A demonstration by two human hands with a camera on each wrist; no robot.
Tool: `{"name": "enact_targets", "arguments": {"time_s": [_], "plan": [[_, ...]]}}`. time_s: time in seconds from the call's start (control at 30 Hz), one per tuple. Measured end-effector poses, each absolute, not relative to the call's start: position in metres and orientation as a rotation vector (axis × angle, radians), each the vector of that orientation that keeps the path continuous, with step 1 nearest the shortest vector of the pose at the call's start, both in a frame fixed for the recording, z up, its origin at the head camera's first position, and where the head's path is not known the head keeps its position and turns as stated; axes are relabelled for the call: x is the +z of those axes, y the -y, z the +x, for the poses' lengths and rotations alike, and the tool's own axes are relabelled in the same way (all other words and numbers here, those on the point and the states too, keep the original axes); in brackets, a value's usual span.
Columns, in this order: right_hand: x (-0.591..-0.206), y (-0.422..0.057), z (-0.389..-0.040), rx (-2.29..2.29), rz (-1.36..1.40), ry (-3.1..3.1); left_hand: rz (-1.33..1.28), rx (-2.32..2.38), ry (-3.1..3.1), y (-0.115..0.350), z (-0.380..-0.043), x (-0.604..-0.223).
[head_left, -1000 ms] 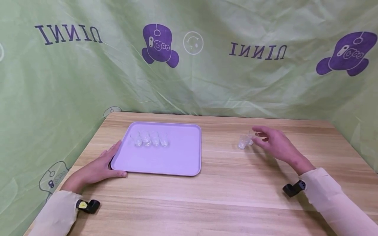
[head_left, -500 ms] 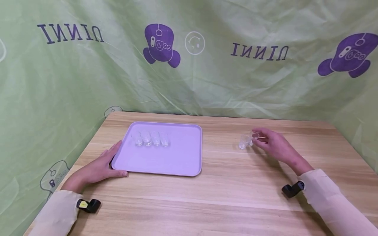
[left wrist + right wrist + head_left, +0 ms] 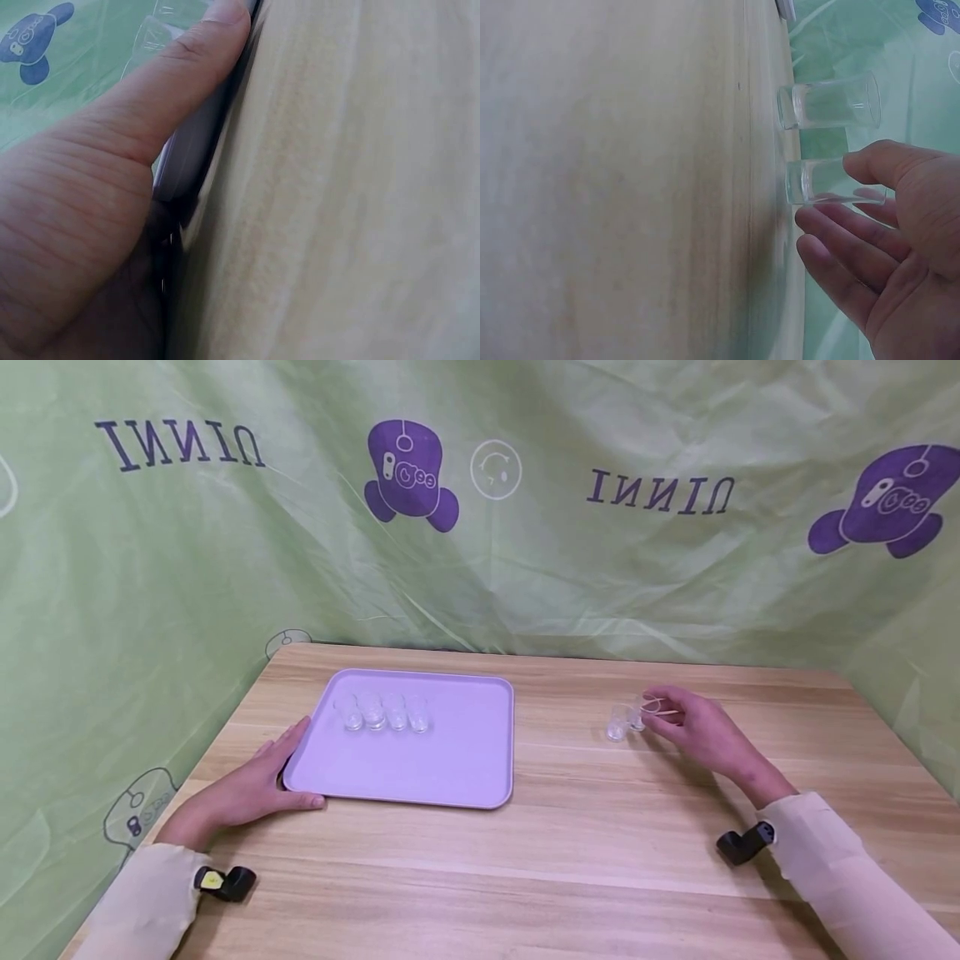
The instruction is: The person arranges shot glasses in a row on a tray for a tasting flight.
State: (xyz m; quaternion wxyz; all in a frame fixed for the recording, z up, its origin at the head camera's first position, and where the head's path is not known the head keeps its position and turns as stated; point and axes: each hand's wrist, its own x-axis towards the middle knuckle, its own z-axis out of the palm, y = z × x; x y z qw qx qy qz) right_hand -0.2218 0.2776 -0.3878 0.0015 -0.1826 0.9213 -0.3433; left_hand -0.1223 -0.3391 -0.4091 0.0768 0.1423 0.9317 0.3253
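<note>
In the head view, my left hand (image 3: 243, 792) rests at the near left corner of a lilac tray (image 3: 457, 768), thumb straight along the front edge, fingers along the left side. A row of several clear shot glasses (image 3: 397, 713) stands upright on the tray. To the right on the table, my right hand (image 3: 705, 733) pinches a clear shot glass (image 3: 825, 180) near its rim between thumb and fingers. That glass is upright, its base close to the tabletop. Another shot glass (image 3: 617, 724) stands just left of it.
The wooden table (image 3: 480, 893) reaches back to a green printed curtain (image 3: 525, 577), which also hangs along both sides. A black wrist camera (image 3: 225, 883) is strapped to the left sleeve, and another wrist camera (image 3: 745, 843) to the right.
My right thumb and fingers have closed in around the upper part of the shot glass. My left hand, the tray and the glasses on it stay in place.
</note>
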Motion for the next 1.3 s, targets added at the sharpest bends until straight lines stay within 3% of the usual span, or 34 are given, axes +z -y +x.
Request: {"name": "enact_targets", "arguments": {"time_s": [1.3], "plan": [[-0.35,-0.262,-0.231,-1.129,-0.587,-3.015,0.414,0.971,-2.789,0.338,-0.122,-0.407]]}}
